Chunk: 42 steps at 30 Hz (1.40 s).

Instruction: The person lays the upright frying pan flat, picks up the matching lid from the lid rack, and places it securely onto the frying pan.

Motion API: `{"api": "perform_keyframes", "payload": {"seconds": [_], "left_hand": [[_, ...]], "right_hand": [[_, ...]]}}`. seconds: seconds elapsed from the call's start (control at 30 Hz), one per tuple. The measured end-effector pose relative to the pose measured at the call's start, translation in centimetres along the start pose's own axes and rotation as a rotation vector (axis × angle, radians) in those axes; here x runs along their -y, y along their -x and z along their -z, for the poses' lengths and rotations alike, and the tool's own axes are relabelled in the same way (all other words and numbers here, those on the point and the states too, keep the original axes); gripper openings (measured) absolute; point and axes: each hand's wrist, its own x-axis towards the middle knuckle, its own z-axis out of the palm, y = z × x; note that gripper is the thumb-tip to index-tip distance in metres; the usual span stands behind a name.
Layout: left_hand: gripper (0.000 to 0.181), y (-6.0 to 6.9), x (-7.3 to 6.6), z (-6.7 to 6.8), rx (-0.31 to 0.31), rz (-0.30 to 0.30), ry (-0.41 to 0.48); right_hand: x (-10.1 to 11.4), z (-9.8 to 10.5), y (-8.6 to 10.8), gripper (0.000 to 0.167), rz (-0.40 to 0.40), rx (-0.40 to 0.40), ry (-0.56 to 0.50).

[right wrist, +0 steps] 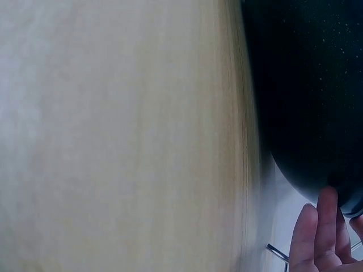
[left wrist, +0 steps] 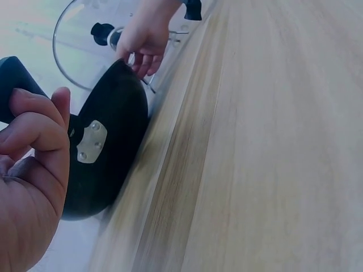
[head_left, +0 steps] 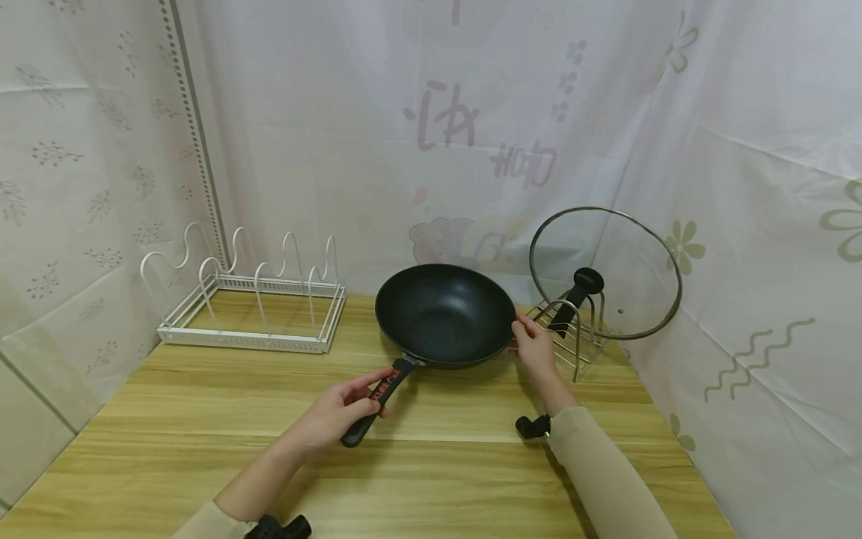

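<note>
A black wok [head_left: 444, 318] is at the middle of the table, its inside facing up; whether its base touches the wood I cannot tell. My left hand [head_left: 330, 415] grips the wok's black handle [head_left: 364, 419], which points toward me and bears red lettering. At the far right side of the rim, my right hand [head_left: 535, 348] pinches the edge, with fingers [right wrist: 326, 226] under the outer wall. The left wrist view shows the riveted metal bracket [left wrist: 92, 141] joining handle and wok. Just beyond the right hand, a glass lid [head_left: 619, 262] with a black knob stands tilted in a wire rack [head_left: 577, 352].
A white rack [head_left: 249, 341] with several curved dividers stands at the back left of the wooden table [head_left: 431, 479]. Patterned curtains [head_left: 323, 135] hang behind and on both sides. Black wrist devices [head_left: 533, 427] are worn on both arms.
</note>
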Motion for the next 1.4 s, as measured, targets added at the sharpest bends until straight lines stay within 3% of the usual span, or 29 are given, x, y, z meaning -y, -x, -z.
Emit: {"api": "perform_keyframes", "payload": {"seconds": [0.23, 0.33, 0.87, 1.4], "left_hand": [[0.062, -0.1, 0.1, 0.4, 0.002, 0.007, 0.019], [0.062, -0.1, 0.1, 0.7, 0.009, 0.009, 0.038], [0.064, -0.2, 0.4, 1.7, 0.031, 0.048, 0.085], [0.064, -0.3, 0.4, 2.7, 0.054, 0.044, 0.089]], "right_hand": [[1.1, 0.0, 0.8, 0.048, -0.022, 0.007, -0.031], [0.2, -0.2, 0.6, 0.048, -0.005, -0.015, -0.026], [0.1, -0.9, 1.1, 0.046, 0.004, -0.084, 0.004], [0.2, -1.1, 1.7, 0.048, -0.003, -0.093, 0.003]]}}
